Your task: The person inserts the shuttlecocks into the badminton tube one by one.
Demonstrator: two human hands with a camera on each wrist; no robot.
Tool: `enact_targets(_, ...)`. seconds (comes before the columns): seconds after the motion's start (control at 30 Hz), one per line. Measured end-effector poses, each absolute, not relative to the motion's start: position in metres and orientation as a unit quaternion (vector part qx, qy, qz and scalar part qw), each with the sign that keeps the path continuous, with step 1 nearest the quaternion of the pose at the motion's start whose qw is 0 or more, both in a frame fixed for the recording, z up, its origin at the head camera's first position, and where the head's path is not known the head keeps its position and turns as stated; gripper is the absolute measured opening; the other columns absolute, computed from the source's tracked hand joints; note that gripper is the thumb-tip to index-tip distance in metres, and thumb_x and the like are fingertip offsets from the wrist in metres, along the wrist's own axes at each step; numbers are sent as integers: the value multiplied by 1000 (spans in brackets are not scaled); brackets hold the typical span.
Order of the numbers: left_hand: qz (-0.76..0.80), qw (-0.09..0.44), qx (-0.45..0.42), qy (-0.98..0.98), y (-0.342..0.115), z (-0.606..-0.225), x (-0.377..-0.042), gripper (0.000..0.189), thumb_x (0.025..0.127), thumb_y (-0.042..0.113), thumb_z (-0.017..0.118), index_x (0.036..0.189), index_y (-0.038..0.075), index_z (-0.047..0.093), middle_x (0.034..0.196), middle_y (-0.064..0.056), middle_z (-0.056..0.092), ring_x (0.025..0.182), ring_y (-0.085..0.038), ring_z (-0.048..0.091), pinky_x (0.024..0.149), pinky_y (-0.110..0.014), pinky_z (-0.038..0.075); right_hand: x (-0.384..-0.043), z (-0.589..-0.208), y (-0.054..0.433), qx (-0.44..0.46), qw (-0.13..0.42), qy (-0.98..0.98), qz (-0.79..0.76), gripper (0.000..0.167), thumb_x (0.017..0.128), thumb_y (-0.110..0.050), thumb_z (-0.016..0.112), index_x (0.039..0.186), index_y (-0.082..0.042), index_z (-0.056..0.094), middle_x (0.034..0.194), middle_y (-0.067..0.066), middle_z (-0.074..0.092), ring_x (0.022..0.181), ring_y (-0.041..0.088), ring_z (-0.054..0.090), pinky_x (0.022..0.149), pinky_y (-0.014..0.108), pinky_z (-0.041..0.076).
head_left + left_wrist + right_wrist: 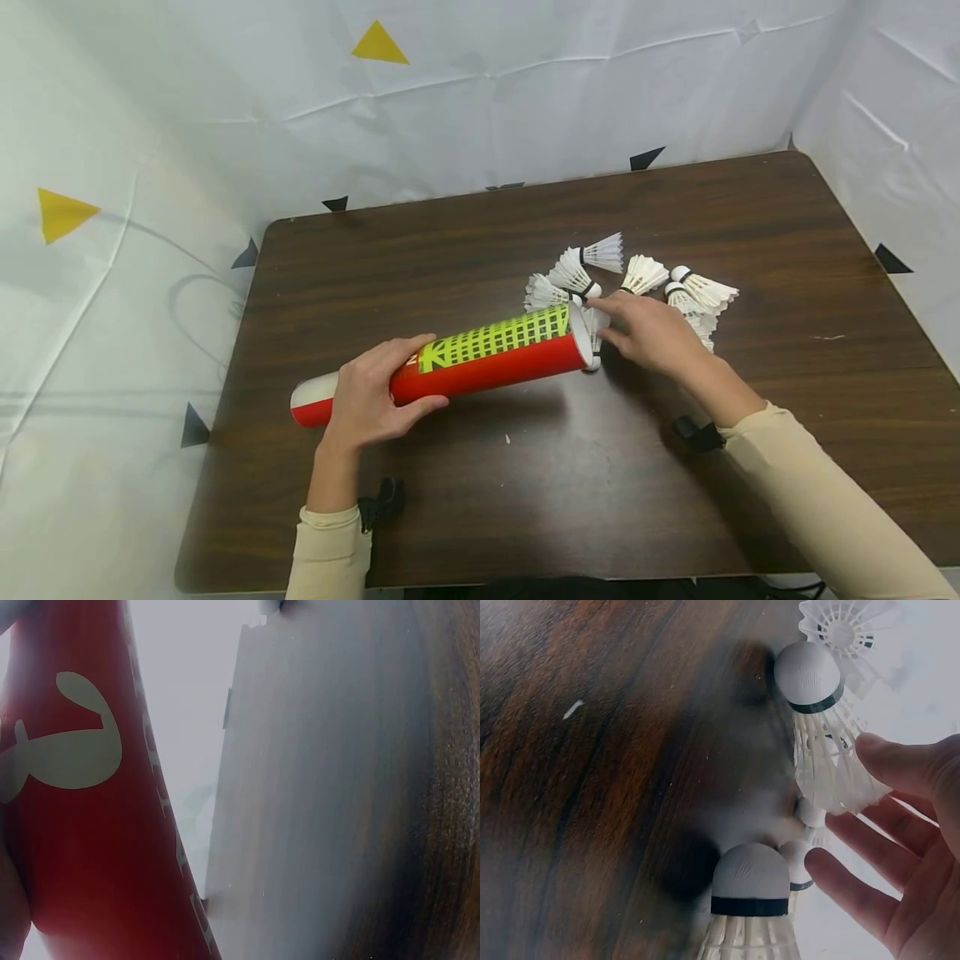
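Note:
My left hand [367,392] grips a red and yellow-green shuttlecock tube [491,371] around its left half, holding it tilted with the mouth toward the right. The tube's red side with pale lettering fills the left of the left wrist view. Just beyond the mouth, my right hand [656,333] has thumb and forefinger at the feather skirt of a white shuttlecock [829,742], pinching it. That forefinger's tip is hidden behind the feathers, while the other fingers [862,892] are spread. Another shuttlecock [750,881] lies near the hand in the right wrist view.
Behind the tube mouth lie several shuttlecocks [573,273]. More shuttlecocks [705,290] lie right of the right hand. The brown wooden table [420,242] backs onto white sheeting [487,108]. Small white flecks [507,439] dot the tabletop.

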State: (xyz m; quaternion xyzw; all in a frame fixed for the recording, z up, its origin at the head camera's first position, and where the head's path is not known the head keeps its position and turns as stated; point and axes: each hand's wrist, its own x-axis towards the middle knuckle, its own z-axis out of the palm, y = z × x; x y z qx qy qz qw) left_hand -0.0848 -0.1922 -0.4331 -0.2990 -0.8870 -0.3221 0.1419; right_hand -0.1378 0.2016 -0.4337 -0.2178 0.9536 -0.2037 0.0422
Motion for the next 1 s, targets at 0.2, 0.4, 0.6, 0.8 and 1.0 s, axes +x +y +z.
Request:
enact_targets(0.2,-317,138,-298,-890,-192,-433,-84,70,72,50,80,132,18,62,118,5,67,100,-13,64,81,-37,55,-132,-431,207,-196,39,955,-218,36,88,-19,74,121,-8,70,104,11,73,92,30,69,74,51,53)
enact_targets(0.4,-315,129,-296,-892,-191,-432,-84,70,73,49,80,132,18,61,118,5,67,100,-13,63,81,-36,55,-124,-429,216,-182,20,959,-218,28,88,-22,73,113,-9,74,99,8,74,86,28,69,70,49,51)
enact_targets(0.6,-316,129,-295,-892,-192,-433,-84,70,72,48,81,132,18,61,120,5,67,101,-14,63,82,-37,55,-115,-421,227,-172,-18,959,-224,22,88,-23,74,105,-10,77,83,4,74,71,22,65,61,46,48)
enact_targets(0.8,-319,129,-296,-891,-192,-433,-85,70,72,48,81,133,21,60,119,5,67,100,-13,63,82,-36,55,-107,-401,246,-132,-54,955,-259,21,90,-24,72,104,-10,77,85,8,74,71,26,68,61,46,47)
enact_targets(1.0,-317,130,-293,-892,-192,-434,-85,70,72,48,81,133,20,60,118,6,67,99,-12,63,81,-36,55,-97,-370,262,-103,-110,930,-335,17,86,-12,76,100,-2,76,82,11,72,58,11,58,51,20,41)
